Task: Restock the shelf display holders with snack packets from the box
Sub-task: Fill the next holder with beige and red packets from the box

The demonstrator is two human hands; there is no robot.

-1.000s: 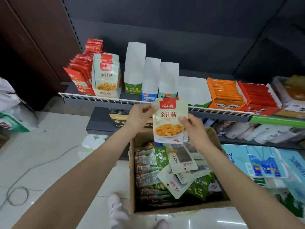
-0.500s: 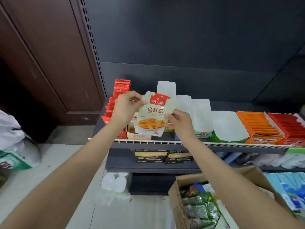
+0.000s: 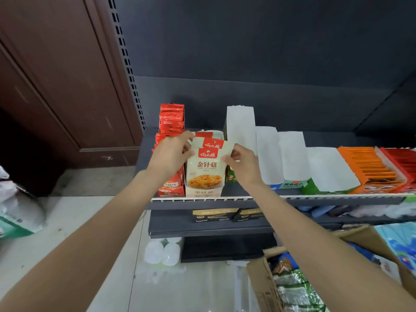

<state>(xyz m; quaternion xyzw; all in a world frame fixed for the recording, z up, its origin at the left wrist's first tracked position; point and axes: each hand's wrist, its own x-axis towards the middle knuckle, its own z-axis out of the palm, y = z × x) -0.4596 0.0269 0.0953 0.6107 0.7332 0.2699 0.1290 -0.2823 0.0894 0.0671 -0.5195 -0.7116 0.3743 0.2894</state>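
Note:
A beige snack packet (image 3: 206, 170) with a red label and a picture of yellow mushrooms stands at the front of its beige display holder (image 3: 203, 192) on the shelf, with like packets behind it. My left hand (image 3: 172, 154) pinches its upper left edge. My right hand (image 3: 242, 162) pinches its upper right corner. The cardboard box (image 3: 262, 287) with green and white packets sits on the floor at the lower right, partly hidden by my right arm.
A red packet holder (image 3: 171, 119) stands left of the beige one. White-backed holders (image 3: 240, 127) and orange and red trays (image 3: 371, 167) line the shelf (image 3: 326, 200) to the right. A lower shelf carries dark boxes (image 3: 215, 215). White bags (image 3: 18, 212) lie on the floor at left.
Both hands carried the beige packet up from above the box to the shelf and set it into the beige holder. The view tilted upward, so the box dropped to the lower right.

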